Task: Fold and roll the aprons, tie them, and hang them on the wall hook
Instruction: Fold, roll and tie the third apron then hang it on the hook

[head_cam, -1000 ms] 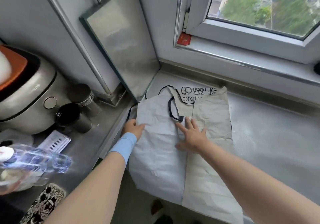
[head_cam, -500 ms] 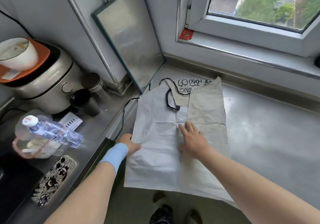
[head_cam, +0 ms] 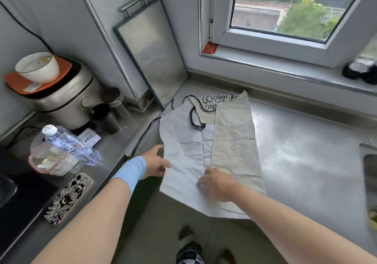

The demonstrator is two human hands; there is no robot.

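The apron (head_cam: 234, 141) lies flat on the steel counter (head_cam: 306, 161) below the window, both long sides folded in so a pale grey flap and a beige flap meet down the middle; its near end hangs over the counter's front edge, and its black strap (head_cam: 192, 121) loops across the top by the printed letters. My left hand (head_cam: 156, 162), blue band at the wrist, is at the grey flap's outer edge with a finger lying over the cloth; I cannot tell whether it pinches the edge. My right hand (head_cam: 219, 185) sits knuckles up where the flaps meet, fingers bent down onto the cloth, too blurred to tell a grasp from a press. A metal tray (head_cam: 155, 59) leans in the corner beyond
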